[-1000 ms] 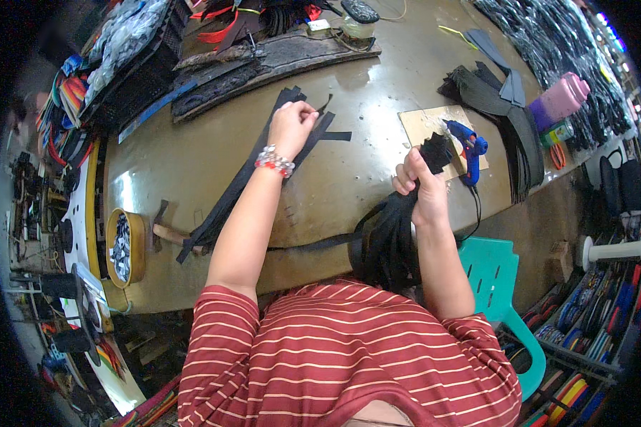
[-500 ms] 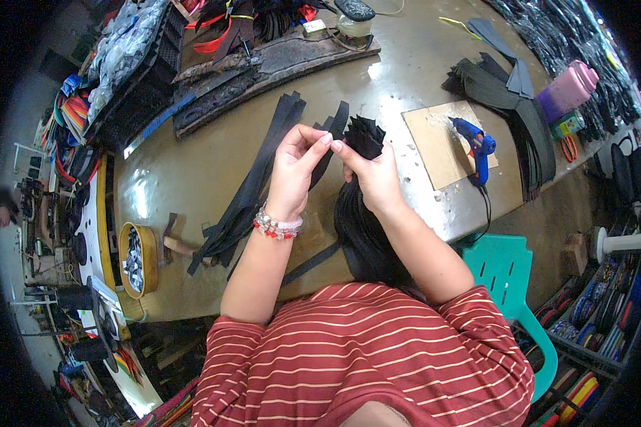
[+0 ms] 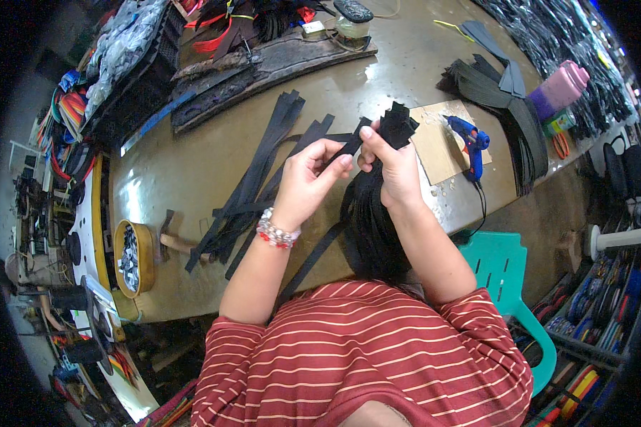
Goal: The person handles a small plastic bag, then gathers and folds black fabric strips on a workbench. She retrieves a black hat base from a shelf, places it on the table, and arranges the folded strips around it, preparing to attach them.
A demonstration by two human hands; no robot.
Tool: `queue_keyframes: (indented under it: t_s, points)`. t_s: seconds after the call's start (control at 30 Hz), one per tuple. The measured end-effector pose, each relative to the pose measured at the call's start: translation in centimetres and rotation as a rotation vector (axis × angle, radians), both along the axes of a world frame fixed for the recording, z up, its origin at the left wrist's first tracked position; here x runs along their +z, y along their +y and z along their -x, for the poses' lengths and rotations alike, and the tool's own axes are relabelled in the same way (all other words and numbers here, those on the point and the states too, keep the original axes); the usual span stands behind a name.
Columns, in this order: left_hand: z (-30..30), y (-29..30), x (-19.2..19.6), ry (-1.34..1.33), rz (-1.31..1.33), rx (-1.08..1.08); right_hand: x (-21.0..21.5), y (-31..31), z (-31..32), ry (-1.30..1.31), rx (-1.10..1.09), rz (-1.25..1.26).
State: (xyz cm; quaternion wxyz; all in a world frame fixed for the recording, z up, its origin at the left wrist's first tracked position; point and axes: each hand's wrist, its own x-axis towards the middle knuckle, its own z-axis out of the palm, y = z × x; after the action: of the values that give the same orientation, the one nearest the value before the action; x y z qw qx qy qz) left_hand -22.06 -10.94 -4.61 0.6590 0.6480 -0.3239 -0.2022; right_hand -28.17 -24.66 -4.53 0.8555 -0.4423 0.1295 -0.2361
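A thick bundle of black webbing straps point(image 3: 374, 228) is gripped in my right hand point(image 3: 397, 171), its cut ends standing out above the fist and its long ends drooping toward the table's near edge. My left hand point(image 3: 310, 178) pinches a single black strap point(image 3: 349, 146) between thumb and fingers. The far end of that strap meets my right thumb and fingertips beside the bundle. More loose black straps point(image 3: 253, 181) lie in a spread pile on the table, left of and beneath my left hand.
A blue glue gun point(image 3: 471, 142) rests on cardboard point(image 3: 434, 153) to the right. Beyond are dark grey straps point(image 3: 509, 114) and a pink-purple bottle point(image 3: 561, 89). At left are a hammer point(image 3: 180, 243) and a yellow tub point(image 3: 146, 267). A green chair point(image 3: 502, 267) stands at the near right.
My hands have moved slightly apart, and a strap now shows stretched between them. My right hand and the bundle have shifted a little to the right.
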Motion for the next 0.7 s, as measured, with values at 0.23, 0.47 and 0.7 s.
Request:
queue_keyframes:
  t_s: [0.23, 0.47, 0.7]
  points:
    - [3.1, -1.1, -0.1, -0.245, -0.116, 0.044, -0.4, 0.8, 2.1, 0.087, -0.025, 0.198]
    - [0.6, 4.1, -3.0, -0.581, -0.714, -0.059, 7.5, -7.9, 9.3, -0.477, -0.395, 0.201]
    - [-5.3, 0.8, -5.5, -0.945, -0.484, 0.344, 11.4, -7.2, 11.7, -0.785, 0.074, 0.124]
